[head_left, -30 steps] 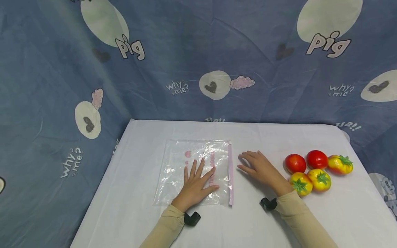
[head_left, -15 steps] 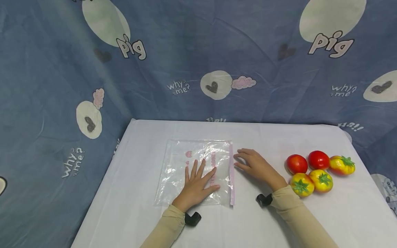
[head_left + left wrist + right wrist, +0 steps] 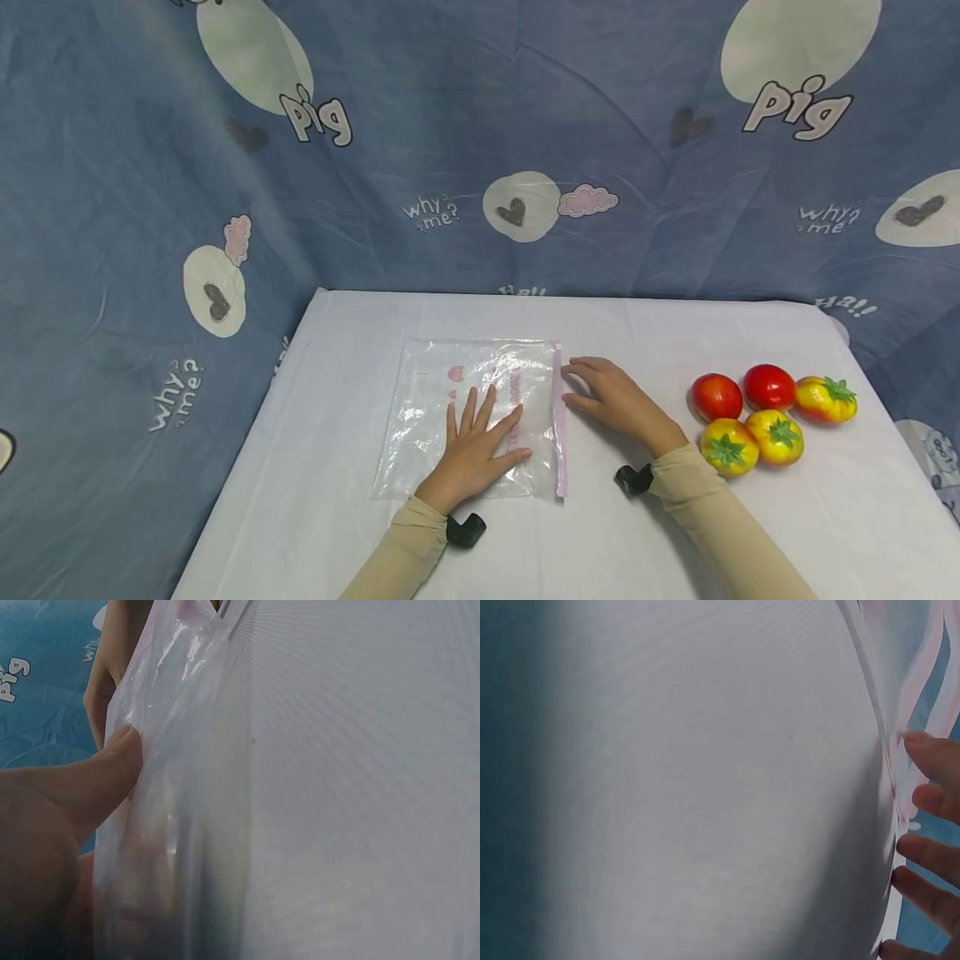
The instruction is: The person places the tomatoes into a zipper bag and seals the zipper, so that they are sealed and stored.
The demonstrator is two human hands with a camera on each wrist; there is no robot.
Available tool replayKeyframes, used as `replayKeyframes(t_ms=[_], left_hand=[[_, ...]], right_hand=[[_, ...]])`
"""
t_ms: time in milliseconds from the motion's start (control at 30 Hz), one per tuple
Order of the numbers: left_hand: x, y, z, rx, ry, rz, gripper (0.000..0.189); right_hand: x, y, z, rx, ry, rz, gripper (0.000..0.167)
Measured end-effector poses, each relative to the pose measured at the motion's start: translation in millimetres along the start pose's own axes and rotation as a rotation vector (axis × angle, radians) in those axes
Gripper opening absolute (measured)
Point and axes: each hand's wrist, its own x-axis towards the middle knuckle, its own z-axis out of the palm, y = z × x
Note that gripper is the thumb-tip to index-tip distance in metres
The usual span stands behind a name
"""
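A clear zip bag with pink print lies flat, its pink slider edge toward the right. My left hand rests on the bag with its fingers spread. In the left wrist view the left thumb lies on the crinkled plastic. Right at the upper part of the pink edge are the fingertips of my right hand. The right wrist view shows its fingers apart, with the thumb near the bag's pink edge.
Two red tomatoes and several yellow-red fruits with green leafy tops sit together at the right, beside the right forearm. A white cloth covers the table. Behind stands a blue printed curtain.
My right hand has moved left, from beside the bag to its pink edge. The left hand has stayed on the bag, and the fruits have not moved.
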Motion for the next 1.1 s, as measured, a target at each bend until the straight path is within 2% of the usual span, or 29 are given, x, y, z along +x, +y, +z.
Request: replayKeyframes(t_ms=[333, 533, 733, 1100], left_hand=[[-0.9, -0.5, -0.1, 0.004, -0.014, -0.005, 0.07], [-0.3, -1.7, -0.3, 0.009, -0.015, -0.003, 0.07], [-0.3, -2.1, -0.5, 0.017, -0.021, -0.003, 0.071], [-0.8, -1.7, -1.7, 0.016, -0.026, 0.001, 0.071]], right_hand=[[7.7, 3, 1, -0.039, -0.022, -0.014, 0.054], [13.2, 6, 4, -0.06, -0.006, -0.041, 0.056], [16.8, 6, 2, -0.062, -0.028, -0.031, 0.064], [21.7, 5, -2, -0.059, -0.061, -0.026, 0.068]])
